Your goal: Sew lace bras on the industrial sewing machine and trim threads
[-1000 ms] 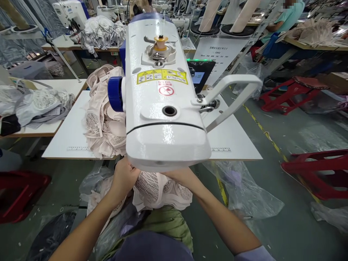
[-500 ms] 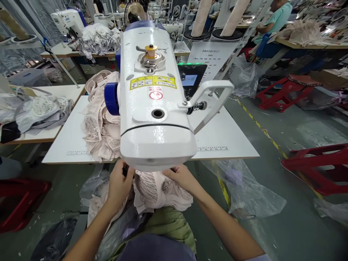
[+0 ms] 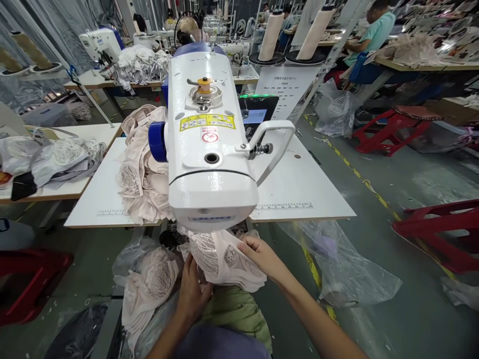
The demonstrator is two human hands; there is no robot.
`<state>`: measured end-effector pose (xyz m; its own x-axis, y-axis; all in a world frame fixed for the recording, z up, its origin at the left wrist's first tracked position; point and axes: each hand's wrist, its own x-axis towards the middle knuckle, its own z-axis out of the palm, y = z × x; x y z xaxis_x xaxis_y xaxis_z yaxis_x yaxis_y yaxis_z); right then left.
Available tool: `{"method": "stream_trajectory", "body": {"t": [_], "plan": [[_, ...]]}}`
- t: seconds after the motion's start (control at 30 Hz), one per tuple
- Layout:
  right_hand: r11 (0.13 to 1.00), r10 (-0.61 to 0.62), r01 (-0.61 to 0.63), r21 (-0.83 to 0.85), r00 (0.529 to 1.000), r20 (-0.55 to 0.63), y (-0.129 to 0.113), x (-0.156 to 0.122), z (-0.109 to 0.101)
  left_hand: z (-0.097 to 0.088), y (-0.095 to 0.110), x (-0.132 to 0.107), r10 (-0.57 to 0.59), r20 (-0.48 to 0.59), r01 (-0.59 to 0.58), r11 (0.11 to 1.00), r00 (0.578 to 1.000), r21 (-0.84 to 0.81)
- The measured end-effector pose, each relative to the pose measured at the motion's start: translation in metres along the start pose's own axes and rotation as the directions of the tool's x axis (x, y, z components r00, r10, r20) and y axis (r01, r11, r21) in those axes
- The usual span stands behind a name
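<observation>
The floor (image 3: pixel 404 169) is smooth grey-green concrete crossed by a yellow striped line (image 3: pixel 357 175), with red stools (image 3: pixel 391 124) and crumpled clear plastic bags (image 3: pixel 352 274) on it. White work tables (image 3: pixel 310 184) stand in rows toward the back of a long hall, two tall thread cones (image 3: pixel 271 35) rising behind the nearest. Clear plastic sheeting (image 3: pixel 48 25) hangs along the left side, and the light is bright and even.

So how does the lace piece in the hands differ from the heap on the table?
The lace piece is one item, gripped by the left hand and right hand under the sewing machine; the heap is many, lying untouched on the table. Both are pale pink lace.
</observation>
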<state>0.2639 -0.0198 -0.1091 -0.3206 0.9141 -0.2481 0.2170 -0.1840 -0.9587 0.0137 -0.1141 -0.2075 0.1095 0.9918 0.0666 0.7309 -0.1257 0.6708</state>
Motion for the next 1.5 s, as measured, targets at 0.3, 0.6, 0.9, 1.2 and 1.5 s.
{"method": "stream_trajectory", "body": {"t": [0.3,0.6,0.9,1.2,1.5], "plan": [[1.0,0.016,-0.016,-0.022,1.0,-0.012,0.002,-0.018,-0.012,-0.061,-0.058,0.017,0.076,0.025,-0.077,0.997,0.997,0.026],[0.617,0.174,-0.42,-0.666,0.897,-0.406,0.071,-0.072,-0.099,-0.036,0.0,0.036,0.229,0.09,-0.242,0.95,0.969,0.196],[0.659,-0.333,0.139,-0.739,0.935,-0.121,0.095,-0.018,0.004,-0.074,-0.073,-0.018,-0.335,0.033,0.321,0.923,0.942,0.212],[0.771,-0.298,0.125,-0.625,0.938,-0.179,0.092,-0.002,0.046,-0.138,-0.146,-0.079,-0.803,-0.059,0.752,0.525,0.592,0.398],[0.87,-0.241,0.415,-0.266,0.829,0.504,0.012,-0.013,0.139,-0.133,0.002,-0.084,-0.479,0.224,0.409,0.863,0.849,0.295]]}}
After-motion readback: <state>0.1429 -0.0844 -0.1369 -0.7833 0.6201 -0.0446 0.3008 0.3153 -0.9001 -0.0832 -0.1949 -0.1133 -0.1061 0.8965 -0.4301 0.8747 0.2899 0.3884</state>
